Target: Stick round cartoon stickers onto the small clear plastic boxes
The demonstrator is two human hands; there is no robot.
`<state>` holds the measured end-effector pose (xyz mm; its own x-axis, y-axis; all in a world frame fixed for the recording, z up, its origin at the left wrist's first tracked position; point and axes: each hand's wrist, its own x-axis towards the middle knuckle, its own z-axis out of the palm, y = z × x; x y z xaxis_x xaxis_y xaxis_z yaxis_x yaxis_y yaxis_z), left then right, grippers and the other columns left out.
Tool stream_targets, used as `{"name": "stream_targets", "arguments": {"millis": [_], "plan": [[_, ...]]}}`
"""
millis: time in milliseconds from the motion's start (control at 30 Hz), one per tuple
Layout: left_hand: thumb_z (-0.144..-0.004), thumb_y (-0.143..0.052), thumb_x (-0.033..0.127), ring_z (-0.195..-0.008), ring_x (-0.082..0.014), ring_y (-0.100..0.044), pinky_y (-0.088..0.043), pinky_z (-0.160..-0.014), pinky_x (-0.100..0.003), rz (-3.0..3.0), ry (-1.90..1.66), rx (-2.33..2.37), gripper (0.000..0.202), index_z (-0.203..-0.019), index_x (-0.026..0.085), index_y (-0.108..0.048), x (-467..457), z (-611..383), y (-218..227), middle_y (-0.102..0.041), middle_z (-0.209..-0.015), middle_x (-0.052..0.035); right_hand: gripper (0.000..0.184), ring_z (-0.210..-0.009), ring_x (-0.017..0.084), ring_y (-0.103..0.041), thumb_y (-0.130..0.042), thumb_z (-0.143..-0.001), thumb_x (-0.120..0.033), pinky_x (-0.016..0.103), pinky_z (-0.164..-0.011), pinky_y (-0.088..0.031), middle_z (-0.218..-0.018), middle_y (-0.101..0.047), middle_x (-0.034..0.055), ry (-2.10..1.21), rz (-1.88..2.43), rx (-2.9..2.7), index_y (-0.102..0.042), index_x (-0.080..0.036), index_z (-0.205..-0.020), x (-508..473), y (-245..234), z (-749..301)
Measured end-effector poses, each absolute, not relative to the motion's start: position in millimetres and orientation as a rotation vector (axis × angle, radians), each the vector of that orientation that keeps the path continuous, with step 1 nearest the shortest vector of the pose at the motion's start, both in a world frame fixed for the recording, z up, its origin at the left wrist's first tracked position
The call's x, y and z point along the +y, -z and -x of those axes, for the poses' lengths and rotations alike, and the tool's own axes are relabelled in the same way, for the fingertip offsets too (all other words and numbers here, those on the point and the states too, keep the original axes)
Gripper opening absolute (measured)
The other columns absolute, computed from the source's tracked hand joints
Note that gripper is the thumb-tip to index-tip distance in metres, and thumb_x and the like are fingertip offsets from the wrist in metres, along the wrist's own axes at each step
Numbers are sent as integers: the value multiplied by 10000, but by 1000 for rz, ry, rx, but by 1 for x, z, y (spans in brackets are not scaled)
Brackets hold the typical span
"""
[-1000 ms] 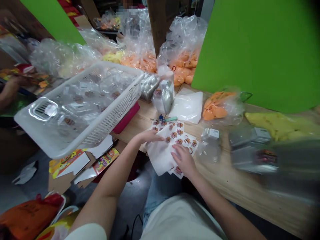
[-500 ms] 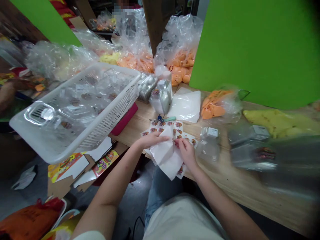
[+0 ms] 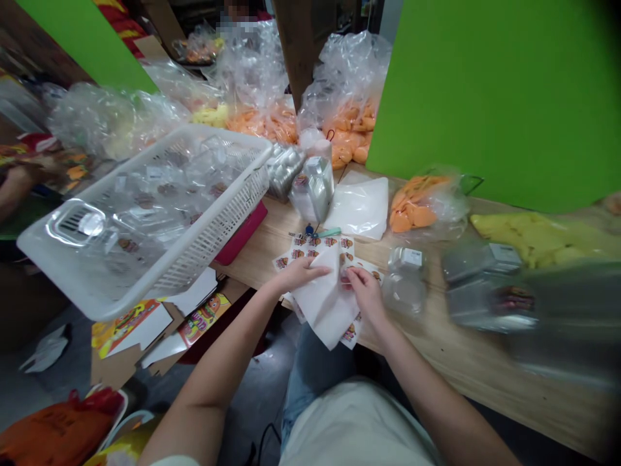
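Pale wooden tabletop (image 3: 427, 323) holds a floppy white paper sheet (image 3: 326, 307) lying over glossy burger-printed sticker sheets (image 3: 317, 249); left hand (image 3: 303, 275) flat, fingers pressed together on top; right hand (image 3: 367, 298) pinching the paper's edge.

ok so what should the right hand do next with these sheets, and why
Probably pinch the white sheet's edge and lift it away: the right hand is already at that edge, the left hand is steadying the white sheet, and the printed sticker sheets lie beneath it.
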<state>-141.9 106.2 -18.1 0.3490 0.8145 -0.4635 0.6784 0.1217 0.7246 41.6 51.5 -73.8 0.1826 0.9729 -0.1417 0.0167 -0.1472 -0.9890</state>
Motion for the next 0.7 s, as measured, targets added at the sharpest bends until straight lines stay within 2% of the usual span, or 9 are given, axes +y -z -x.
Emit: {"name": "stream_targets", "arguments": {"millis": [67, 167, 233, 333, 400, 500, 567, 633, 700], "plan": [[-682, -631, 455, -971, -271, -563, -429, -817, -342, -1789, -336, 1603, 465, -1054, 178, -584, 107, 140, 21, -623, -1032, -97, 359, -675, 158, -586, -474, -802, -480, 296, -622, -500, -788, -630, 50, -1077, 1453, -939, -602, -158, -894, 50, 68, -48], [-682, -658, 339, -1178, -305, -412, -293, -996, -425, -1874, -685, 1807, 469, -1112, 188, -549, 92, 124, 21, -527, -1193, -125, 285, -757, 173, -573, -475, -834, -408, 333, -707, -493, -850, -615, 66, -703, 1531, -1045, -603, -172, -930, 38, 51, -61], [-749, -586, 401, -1131, -275, -455, -315, -986, -413, -1683, -796, 1612, 365, -1046, 188, -582, 73, 104, 17, -562, -1129, -110, 204, -863, 195, -561, -516, -827, -336, 365, -817, -463, -909, -609, 79, -380, 1529, -1299, -632, -195, -918, 24, 42, -71], [-796, -490, 505, -894, -193, -577, -435, -840, -339, -1107, -741, 1140, 397, -960, 160, -599, 43, 71, 11, -626, -939, -85, 165, -912, 203, -555, -547, -814, -260, 379, -870, -441, -939, -605, 76, -172, 1440, -1710, -655, -241, -937, 1, 35, -85], [-751, -577, 478, -774, -140, -587, -453, -753, -283, -815, -724, 995, 395, -963, 144, -589, 30, 53, 9, -631, -888, -67, 206, -931, 210, -557, -565, -801, -267, 383, -851, -456, -992, -594, 78, -218, 1407, -1829, -640, -257, -992, -13, 32, -95], [-683, -684, 386, -668, -86, -561, -430, -673, -226, -757, -718, 974, 409, -997, 148, -572, 22, 38, 7, -629, -821, -31, 404, -979, 223, -554, -574, -784, -333, 373, -794, -490, -1101, -557, 103, -454, 1475, -1592, -520, -236, -1173, -24, 26, -113], [-690, -684, 366, -641, -83, -557, -418, -652, -217, -853, -680, 962, 459, -1067, 158, -526, 19, 31, 6, -626, -744, -9, 479, -887, 200, -589, -558, -785, -360, 345, -718, -510, -1018, -594, 88, -749, 1511, -1383, -441, -216, -1227, -24, 21, -126], [-714, -664, 356, -652, -100, -574, -424, -651, -229, -959, -626, 950, 518, -1146, 167, -449, 16, 25, 7, -622, -702, 0, 438, -744, 168, -603, -564, -774, -357, 316, -661, -506, -840, -618, 36, -1014, 1506, -1292, -467, -205, -1173, -20, 16, -140], [-749, -624, 348, -712, -129, -600, -445, -668, -259, -1077, -616, 984, 531, -1195, 178, -390, 16, 18, 10, -641, -795, -34, 380, -682, 150, -593, -587, -749, -344, 308, -666, -493, -751, -608, 9, -1073, 1519, -1247, -520, -192, -1090, -13, 13, -154]]}}
